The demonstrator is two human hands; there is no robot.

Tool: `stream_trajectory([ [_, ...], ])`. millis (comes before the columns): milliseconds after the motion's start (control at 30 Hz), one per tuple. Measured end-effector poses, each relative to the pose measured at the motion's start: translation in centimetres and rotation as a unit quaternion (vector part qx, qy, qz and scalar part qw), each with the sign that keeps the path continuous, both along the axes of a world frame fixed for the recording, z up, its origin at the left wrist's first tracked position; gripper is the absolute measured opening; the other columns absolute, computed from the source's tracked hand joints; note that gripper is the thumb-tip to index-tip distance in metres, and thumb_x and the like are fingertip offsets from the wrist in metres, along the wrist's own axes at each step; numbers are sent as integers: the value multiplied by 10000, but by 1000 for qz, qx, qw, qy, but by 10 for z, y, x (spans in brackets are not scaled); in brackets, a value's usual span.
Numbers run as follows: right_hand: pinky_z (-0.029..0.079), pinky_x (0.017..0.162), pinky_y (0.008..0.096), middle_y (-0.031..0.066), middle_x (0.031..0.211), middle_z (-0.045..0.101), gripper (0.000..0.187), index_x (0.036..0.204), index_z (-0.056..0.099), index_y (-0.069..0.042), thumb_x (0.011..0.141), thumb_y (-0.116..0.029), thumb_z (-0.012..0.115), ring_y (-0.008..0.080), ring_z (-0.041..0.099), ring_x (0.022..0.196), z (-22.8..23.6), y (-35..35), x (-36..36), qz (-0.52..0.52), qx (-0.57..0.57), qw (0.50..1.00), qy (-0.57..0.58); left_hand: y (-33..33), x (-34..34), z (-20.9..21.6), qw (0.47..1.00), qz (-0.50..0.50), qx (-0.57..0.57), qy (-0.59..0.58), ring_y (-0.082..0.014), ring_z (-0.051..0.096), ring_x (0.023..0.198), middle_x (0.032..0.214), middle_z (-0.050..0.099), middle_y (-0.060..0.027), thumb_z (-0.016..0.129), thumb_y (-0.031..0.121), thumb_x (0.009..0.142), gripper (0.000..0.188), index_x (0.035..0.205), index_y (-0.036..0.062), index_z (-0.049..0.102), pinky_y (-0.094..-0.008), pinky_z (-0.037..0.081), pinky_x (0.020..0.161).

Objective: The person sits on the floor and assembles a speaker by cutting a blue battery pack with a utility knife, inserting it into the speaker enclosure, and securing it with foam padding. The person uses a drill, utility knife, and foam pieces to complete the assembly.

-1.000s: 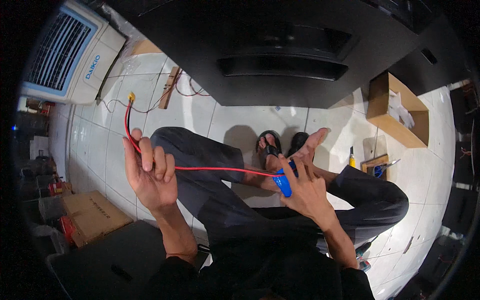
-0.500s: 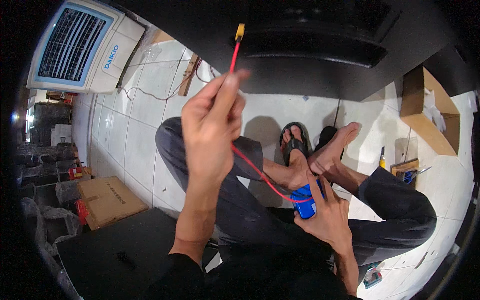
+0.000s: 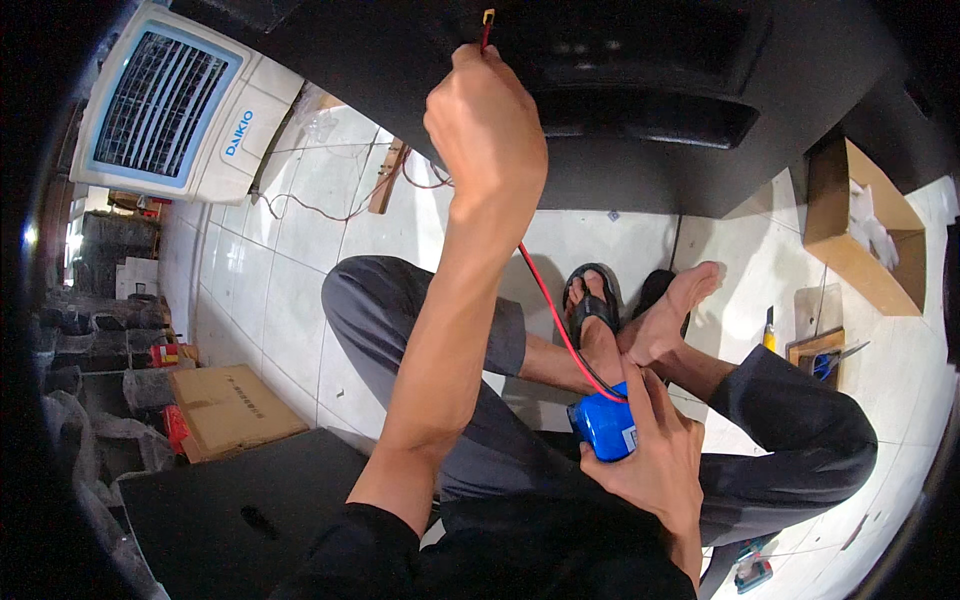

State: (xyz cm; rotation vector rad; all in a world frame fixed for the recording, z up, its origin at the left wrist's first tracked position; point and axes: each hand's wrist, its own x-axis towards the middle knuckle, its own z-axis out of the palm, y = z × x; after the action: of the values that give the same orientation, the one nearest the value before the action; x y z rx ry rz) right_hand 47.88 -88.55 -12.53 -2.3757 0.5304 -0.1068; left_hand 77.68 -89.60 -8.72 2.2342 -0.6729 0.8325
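In my right hand I grip a blue battery pack, a rounded block in shiny blue wrap with a white label, held above my lap. A red and black cable leaves the pack and curves up toward my left hand. That arm is stretched far forward, its closed fingers pinching the cable just below a small yellow connector. The connector sticks out past the fingertips, in front of a large black cabinet. My left fingertips are partly hidden behind the back of the hand.
A white air cooler stands at the far left, near a wood strip with thin wires. To the right are an open cardboard box, a yellow-handled cutter and a small wooden tray. A closed carton lies at the left.
My left hand has moved forward and right with the cable end, drawing the cable straighter. The battery pack has tilted and shifted slightly in my right hand.
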Motion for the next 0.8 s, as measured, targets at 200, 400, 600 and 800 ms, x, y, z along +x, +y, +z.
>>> stream_trajectory([
  [200,551,616,419,236,1178,598,860,1362,514,-86,586,-316,805,327,696,824,31,-7,0,2,-26,1000,-17,-20,-4,4,995,54,81,-10,-386,693,694,809,679,-229,516,110,968,187,850,-22,576,-414,583,610],
  [400,560,719,426,250,1188,612,933,1371,507,-40,520,-272,814,366,690,930,48,-12,-1,-10,-16,1000,-21,-24,-4,7,997,53,48,11,-362,704,706,803,676,-203,509,88,973,164,860,-11,572,-380,587,597],
  [600,564,746,428,262,1130,635,868,1310,544,13,540,-285,811,383,687,934,46,-12,-2,-24,-38,999,-25,-18,-7,12,985,79,142,64,-354,709,736,830,676,-196,630,37,862,70,886,-3,577,-368,593,633],
  [800,561,740,426,264,1088,649,859,1307,547,13,548,-296,804,388,689,901,48,-14,5,-25,-56,998,-11,-29,2,13,988,17,133,69,-343,711,752,840,669,-204,657,41,820,156,944,-37,604,-374,588,644],
])
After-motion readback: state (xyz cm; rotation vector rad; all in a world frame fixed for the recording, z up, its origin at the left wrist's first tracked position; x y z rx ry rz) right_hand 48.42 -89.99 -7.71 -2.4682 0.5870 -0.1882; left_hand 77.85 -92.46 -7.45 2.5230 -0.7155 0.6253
